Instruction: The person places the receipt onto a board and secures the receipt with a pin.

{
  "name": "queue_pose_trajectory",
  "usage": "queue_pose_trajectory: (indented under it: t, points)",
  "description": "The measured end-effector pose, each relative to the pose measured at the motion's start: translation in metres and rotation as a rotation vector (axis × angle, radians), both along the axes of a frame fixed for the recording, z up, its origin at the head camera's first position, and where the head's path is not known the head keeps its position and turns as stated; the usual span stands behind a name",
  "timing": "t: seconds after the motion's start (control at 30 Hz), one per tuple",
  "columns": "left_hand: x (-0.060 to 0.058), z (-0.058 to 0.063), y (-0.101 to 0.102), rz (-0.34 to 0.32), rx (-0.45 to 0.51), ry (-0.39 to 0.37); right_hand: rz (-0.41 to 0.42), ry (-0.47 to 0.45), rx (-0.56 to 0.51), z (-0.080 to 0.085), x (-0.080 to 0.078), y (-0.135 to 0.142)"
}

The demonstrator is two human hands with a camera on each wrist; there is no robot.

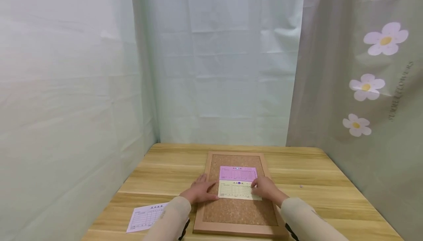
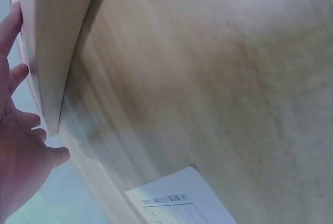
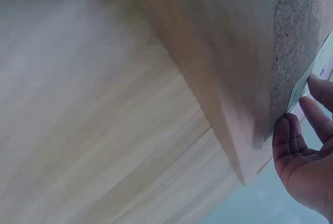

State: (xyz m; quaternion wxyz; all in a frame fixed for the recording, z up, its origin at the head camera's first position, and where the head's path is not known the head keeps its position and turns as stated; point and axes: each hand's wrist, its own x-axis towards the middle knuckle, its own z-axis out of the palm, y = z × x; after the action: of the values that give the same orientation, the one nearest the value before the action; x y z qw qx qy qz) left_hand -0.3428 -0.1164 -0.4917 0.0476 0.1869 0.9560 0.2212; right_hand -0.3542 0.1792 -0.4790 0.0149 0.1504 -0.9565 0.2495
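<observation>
A framed corkboard (image 1: 239, 211) lies flat on the wooden table. On it lies a pink printed slip (image 1: 238, 174), with a pale yellow printed slip (image 1: 235, 190) just below. A small blue pin head (image 1: 239, 183) shows at the yellow slip's top edge, and a pale dot marks the pink slip's top. My left hand (image 1: 199, 190) rests with spread fingers across the board's left side, thumb pointing at the yellow slip's lower left corner. At the yellow slip's right edge, my right hand (image 1: 267, 188) touches the paper with thumb and index fingertips, which stand apart; the other fingers are bent.
A white printed slip (image 1: 145, 218) lies on the table (image 1: 175, 167) left of the board, partly behind the left sleeve. A tiny pale object (image 1: 300, 186) lies right of the board. Curtains (image 1: 228, 86) enclose the table at the back and sides.
</observation>
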Motion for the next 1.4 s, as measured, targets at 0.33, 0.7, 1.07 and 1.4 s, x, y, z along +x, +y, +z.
queue_pose_trajectory:
  t: [0.33,0.7,1.07,1.4]
  points:
    - [0.004,0.010,-0.010,-0.035,0.008,0.029,-0.054,0.161,0.000,-0.009,0.007,0.025]
    - [0.004,0.023,-0.038,0.030,0.093,0.045,-0.071,0.025,-0.039,-0.011,0.010,0.049]
    - [0.004,0.031,-0.073,0.045,0.162,0.050,-0.067,-0.094,-0.015,-0.016,0.012,0.062]
    - [0.011,0.038,-0.102,0.076,0.190,0.060,-0.082,-0.177,-0.070,-0.018,0.016,0.063]
